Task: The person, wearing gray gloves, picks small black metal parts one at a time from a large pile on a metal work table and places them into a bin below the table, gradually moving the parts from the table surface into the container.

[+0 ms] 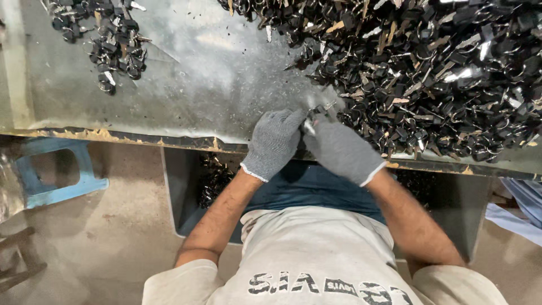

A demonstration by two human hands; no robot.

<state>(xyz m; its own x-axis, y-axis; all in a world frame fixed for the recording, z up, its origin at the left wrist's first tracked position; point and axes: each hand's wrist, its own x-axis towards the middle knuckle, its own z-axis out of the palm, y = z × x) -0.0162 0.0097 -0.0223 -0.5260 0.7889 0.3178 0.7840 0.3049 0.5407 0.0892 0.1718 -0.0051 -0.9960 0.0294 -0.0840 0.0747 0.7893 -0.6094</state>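
1. Nearest the camera, at the bottom of the frame, is the person's pale shirt (pixel 316 265), with both bare forearms reaching up toward the centre.
2. The left hand (pixel 275 141) in a grey knit glove is curled shut, its fingertips pinching a small key piece (pixel 316 112) at the centre of the frame.
3. The right hand (pixel 341 149), gloved the same, is closed too and meets the left at that same key piece (so small and blurred that its shape cannot be made out).
4. Both hands sit at the near edge of the grey metal table (pixel 214 68), just beside the big pile.
5. The large heap of black-headed keys on rings (pixel 440 73) fills the upper right of the frame, touching the right hand's knuckles.
6. A smaller cluster of keys (pixel 110 36) lies at the upper left, well apart from the hands.
7. A blue plastic stool (pixel 56 175) stands on the floor at the left.
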